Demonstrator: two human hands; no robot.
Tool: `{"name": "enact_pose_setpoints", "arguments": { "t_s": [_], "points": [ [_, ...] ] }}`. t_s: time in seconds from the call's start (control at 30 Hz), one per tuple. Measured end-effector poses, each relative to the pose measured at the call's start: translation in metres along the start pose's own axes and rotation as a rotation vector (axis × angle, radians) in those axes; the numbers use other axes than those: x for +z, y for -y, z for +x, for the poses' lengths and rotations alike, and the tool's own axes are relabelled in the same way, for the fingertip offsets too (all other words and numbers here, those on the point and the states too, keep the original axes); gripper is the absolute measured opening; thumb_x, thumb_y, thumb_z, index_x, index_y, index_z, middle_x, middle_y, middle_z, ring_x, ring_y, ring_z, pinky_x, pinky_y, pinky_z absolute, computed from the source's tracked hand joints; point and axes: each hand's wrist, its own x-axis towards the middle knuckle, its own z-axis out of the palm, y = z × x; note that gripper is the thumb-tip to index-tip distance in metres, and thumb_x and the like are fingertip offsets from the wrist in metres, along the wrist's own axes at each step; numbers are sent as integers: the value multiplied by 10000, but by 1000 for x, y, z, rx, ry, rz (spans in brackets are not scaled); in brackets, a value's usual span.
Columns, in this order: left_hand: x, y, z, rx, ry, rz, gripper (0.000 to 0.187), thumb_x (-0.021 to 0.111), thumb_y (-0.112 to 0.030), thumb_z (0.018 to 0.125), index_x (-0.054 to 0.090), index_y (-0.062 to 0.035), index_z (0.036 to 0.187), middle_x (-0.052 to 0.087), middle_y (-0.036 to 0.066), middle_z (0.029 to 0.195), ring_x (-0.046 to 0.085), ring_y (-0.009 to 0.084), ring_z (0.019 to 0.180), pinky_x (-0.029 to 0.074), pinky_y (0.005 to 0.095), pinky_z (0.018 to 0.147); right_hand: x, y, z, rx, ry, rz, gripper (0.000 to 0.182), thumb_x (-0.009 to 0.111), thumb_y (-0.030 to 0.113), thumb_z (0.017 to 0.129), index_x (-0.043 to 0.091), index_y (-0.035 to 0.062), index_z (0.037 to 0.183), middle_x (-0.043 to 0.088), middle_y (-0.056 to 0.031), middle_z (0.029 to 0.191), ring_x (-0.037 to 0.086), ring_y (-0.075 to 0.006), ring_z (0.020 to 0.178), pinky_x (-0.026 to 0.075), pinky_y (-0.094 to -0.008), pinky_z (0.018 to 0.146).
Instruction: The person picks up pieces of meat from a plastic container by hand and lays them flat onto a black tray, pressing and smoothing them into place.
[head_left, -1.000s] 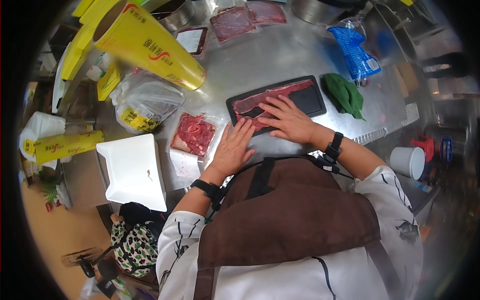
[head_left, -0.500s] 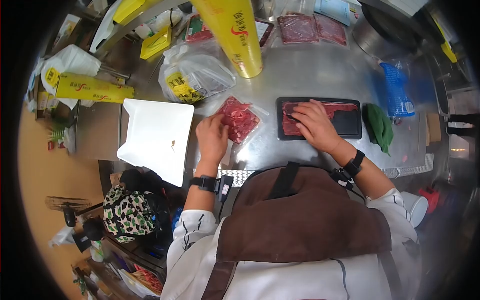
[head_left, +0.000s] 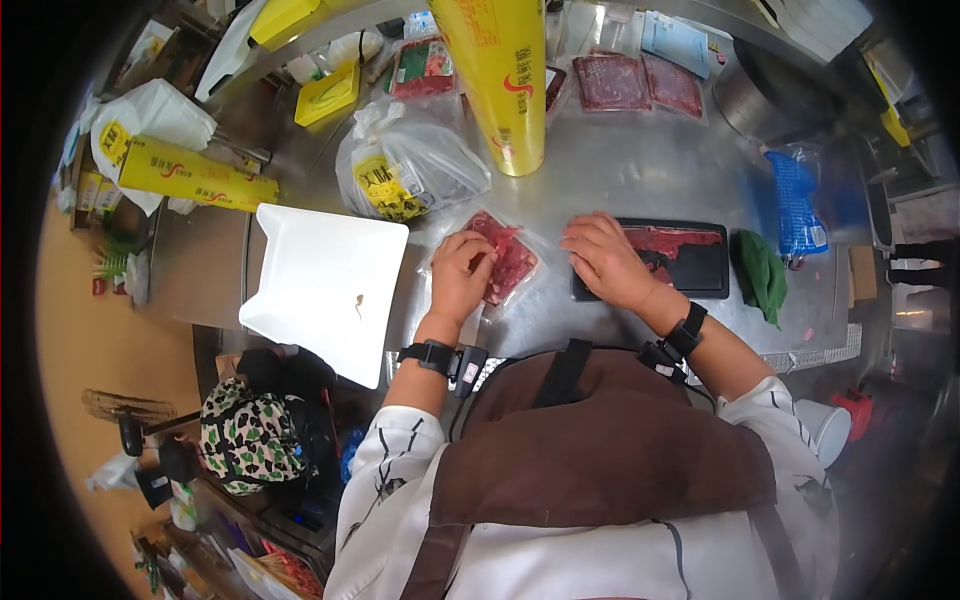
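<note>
Your right hand (head_left: 610,262) covers the left end of the black tray (head_left: 705,283), its fingers bent and side by side; I cannot tell whether they pinch anything beneath. Left of the tray, your left hand (head_left: 463,275) curls over the meat pack (head_left: 512,270), thumb and fingertips drawn close at the slices; whether they grip one is hidden. The tray's long axis runs left to right, the meat strip (head_left: 682,241) lying lengthwise along its far side. The squarish pack sits askew to it.
</note>
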Motion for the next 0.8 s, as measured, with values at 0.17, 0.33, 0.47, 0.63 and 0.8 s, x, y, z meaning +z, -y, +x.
{"name": "enact_pose_setpoints", "arguments": {
  "t_s": [0.17,0.33,0.47,0.63,0.8],
  "points": [
    [1,0,-3,-470,-40,-645,59,637,-87,968,641,-39,1003,698,70,985,665,133,864,529,270,742,2,21,27,195,85,333,362,639,70,885,615,16,1242,621,-165,1235,556,-332,1219,404,-404,1091],
    [-13,-30,4,-540,-66,-886,114,557,-146,1029,618,-49,1038,702,32,915,648,97,756,530,219,680,34,36,59,271,56,633,529,664,221,939,510,9,1399,621,-181,1273,587,-286,1188,448,-393,1040],
    [-24,-38,2,-511,-9,-970,165,569,-144,1024,628,-24,1121,704,49,924,670,119,815,540,246,743,41,39,75,580,258,1081,528,655,235,966,490,30,1423,610,-123,1276,621,-199,1116,498,-343,971],
    [-30,-41,-4,-546,142,-918,167,621,-109,988,652,-17,1124,706,32,901,659,96,801,540,236,724,40,43,73,791,205,1475,460,632,128,975,507,49,1411,644,-73,1151,630,-137,991,518,-298,920],
    [-22,-37,-12,-580,195,-847,125,655,-80,957,675,-24,1067,697,23,890,647,88,775,526,232,724,23,36,70,720,164,1277,336,640,73,956,604,10,1284,687,-60,1021,645,-127,887,534,-266,797]
  ]
}}
